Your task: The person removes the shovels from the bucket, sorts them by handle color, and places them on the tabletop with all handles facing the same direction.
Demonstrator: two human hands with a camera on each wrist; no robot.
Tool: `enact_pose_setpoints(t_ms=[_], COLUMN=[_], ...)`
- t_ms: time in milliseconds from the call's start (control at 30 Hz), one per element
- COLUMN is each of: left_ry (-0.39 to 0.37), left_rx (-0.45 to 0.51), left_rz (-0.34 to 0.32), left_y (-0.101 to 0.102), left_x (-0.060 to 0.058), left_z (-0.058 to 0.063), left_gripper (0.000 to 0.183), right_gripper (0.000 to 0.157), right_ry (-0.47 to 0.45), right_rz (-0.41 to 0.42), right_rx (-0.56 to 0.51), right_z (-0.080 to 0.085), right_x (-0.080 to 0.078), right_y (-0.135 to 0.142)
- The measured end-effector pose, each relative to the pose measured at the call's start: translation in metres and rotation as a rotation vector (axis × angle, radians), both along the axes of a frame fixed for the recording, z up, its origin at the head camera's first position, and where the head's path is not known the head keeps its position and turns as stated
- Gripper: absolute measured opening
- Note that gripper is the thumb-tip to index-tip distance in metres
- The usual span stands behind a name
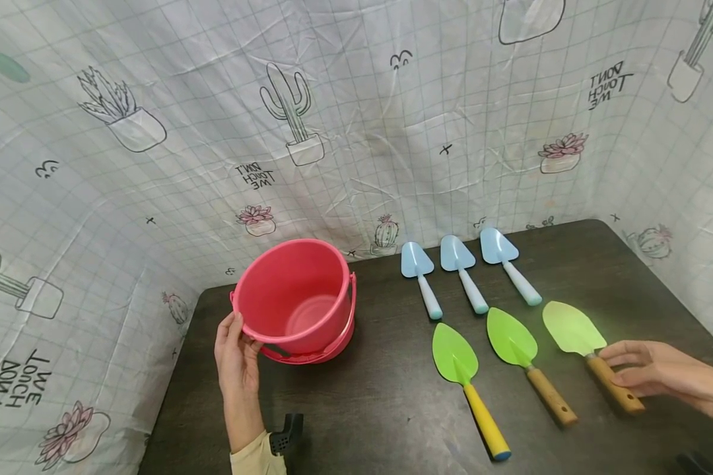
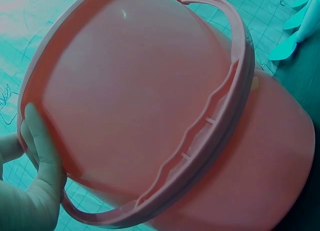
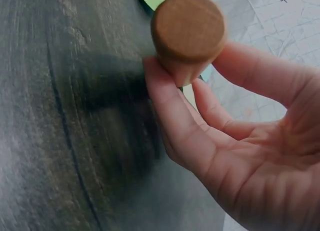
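Observation:
A pink-red plastic bucket (image 1: 285, 284) stands at the table's left, its mouth leaning toward my left hand (image 1: 237, 356). That hand grips the near left rim between thumb and fingers. In the left wrist view the bucket's carrying handle (image 2: 242, 66) hangs down across its side. On the right, my right hand (image 1: 659, 373) pinches the wooden handle of a pale green trowel (image 1: 570, 326). The right wrist view shows the round butt of that wooden handle (image 3: 187, 28) between thumb and fingers, above the tabletop. Left of it lies another green trowel with a wooden handle (image 1: 551, 396).
A green trowel with a yellow handle (image 1: 486, 422) lies nearer the bucket. Behind the green ones, three light-blue trowels (image 1: 417, 259) lie in a row near the back edge. A dark wooden table (image 1: 380, 409) is backed by a cactus-print cloth (image 1: 356, 132).

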State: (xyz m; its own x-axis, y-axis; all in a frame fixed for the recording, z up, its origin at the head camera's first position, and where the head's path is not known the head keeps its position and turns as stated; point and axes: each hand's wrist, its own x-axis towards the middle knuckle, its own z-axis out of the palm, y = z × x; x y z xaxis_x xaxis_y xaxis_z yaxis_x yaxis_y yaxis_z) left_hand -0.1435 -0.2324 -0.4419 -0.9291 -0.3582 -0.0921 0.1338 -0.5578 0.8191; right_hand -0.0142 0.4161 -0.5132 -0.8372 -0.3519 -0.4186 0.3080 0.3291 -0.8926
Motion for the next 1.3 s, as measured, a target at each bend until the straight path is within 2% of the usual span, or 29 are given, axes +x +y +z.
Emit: enact_pose_setpoints(t_ms=[133, 300, 467, 567, 633, 767, 867, 1000, 1100, 1167, 1300], left_ry=[0.011, 0.005, -0.003, -0.011, -0.023, -0.061, -0.087, -0.103, -0.059, 0.011, 0.113], left_rx=[-0.003, -0.009, -0.009, -0.048, -0.106, -0.310, -0.530, -0.919, -1.166, -1.280, -1.490], left_rz=[-0.002, 0.002, 0.002, 0.013, 0.026, 0.071, 0.139, 0.310, 0.404, 0.398, 0.297], left_y=[0.000, 0.000, 0.001, 0.000, 0.000, 0.000, 0.002, 0.007, 0.014, 0.020, 0.040], left_x=[0.000, -0.001, -0.001, -0.001, 0.000, 0.002, 0.005, 0.009, 0.011, 0.012, 0.017], left_z=[0.000, 0.001, 0.001, 0.001, 0.001, 0.003, 0.004, 0.005, 0.008, 0.011, 0.016], left_gripper=[0.023, 0.023, 0.026, 0.027, 0.027, 0.028, 0.031, 0.037, 0.040, 0.043, 0.055], right_gripper=[0.033, 0.033, 0.041, 0.040, 0.038, 0.040, 0.040, 0.041, 0.054, 0.060, 0.067], right_ry=[0.025, 0.057, 0.029, 0.024, 0.026, 0.007, 0.014, 0.128, 0.263, 0.357, 0.497], right_rz=[0.014, 0.023, 0.009, -0.002, -0.010, -0.024, -0.024, -0.051, -0.127, -0.191, -0.307], right_rx=[0.061, 0.085, 0.124, 0.160, 0.175, 0.200, 0.242, 0.429, 0.615, 0.692, 0.731], right_z=[0.005, 0.007, 0.010, 0.014, 0.016, 0.018, 0.019, 0.024, 0.034, 0.041, 0.052], right_x=[0.000, -0.001, -0.002, -0.003, -0.005, -0.008, -0.009, -0.013, -0.018, -0.021, -0.030], right_y=[-0.004, -0.010, -0.017, -0.022, -0.025, -0.028, -0.029, -0.034, -0.042, -0.050, -0.079])
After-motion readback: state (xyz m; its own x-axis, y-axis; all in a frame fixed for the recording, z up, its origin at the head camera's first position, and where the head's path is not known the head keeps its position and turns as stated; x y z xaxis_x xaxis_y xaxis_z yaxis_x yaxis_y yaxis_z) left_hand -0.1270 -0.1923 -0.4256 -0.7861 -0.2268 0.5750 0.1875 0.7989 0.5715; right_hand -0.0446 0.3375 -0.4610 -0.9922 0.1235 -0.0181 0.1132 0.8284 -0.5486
